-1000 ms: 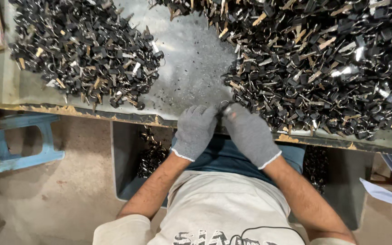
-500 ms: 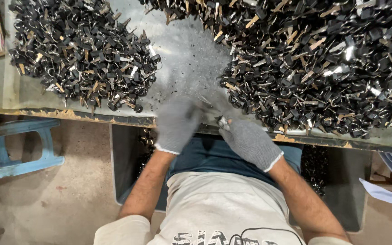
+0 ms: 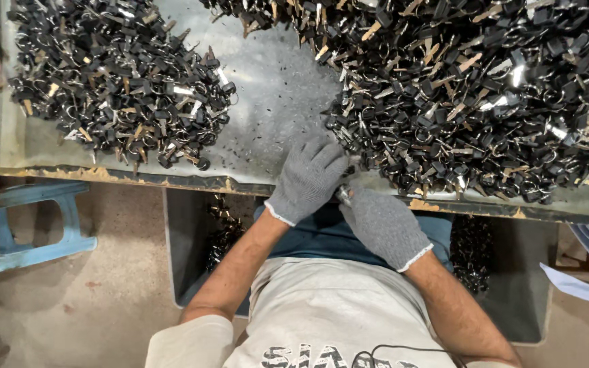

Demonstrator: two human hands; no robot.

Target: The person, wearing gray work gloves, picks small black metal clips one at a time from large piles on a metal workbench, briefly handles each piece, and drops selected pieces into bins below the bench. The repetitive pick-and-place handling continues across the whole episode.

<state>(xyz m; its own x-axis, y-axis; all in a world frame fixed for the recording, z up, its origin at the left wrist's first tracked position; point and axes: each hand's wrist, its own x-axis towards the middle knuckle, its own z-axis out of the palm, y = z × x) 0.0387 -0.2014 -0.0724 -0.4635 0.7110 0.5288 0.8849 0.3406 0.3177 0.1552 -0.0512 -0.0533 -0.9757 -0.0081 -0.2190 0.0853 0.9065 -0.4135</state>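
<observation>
A blue stool [image 3: 32,221] was seen at far left, below the bench [image 3: 267,102]. A smaller heap of black keys [image 3: 117,82] lay left of a bare strip. The left hand [image 3: 308,178] (grey-gloved) was curled at the bench edge, its fingers closed around a small metal piece [image 3: 344,195], which the right hand [image 3: 383,225] pinched from below. The large heap [image 3: 472,95] lay touching the left hand's fingertips.

Grey knit gloves, pale short-sleeved shirt

The left hand [image 3: 308,178] and right hand [image 3: 384,227] each wear a speckled grey knit glove with a white-edged cuff at the wrist. Forearms are bare. Below the gloves, a pale shirt carries dark printed lettering and a thin black cable across its chest.
</observation>
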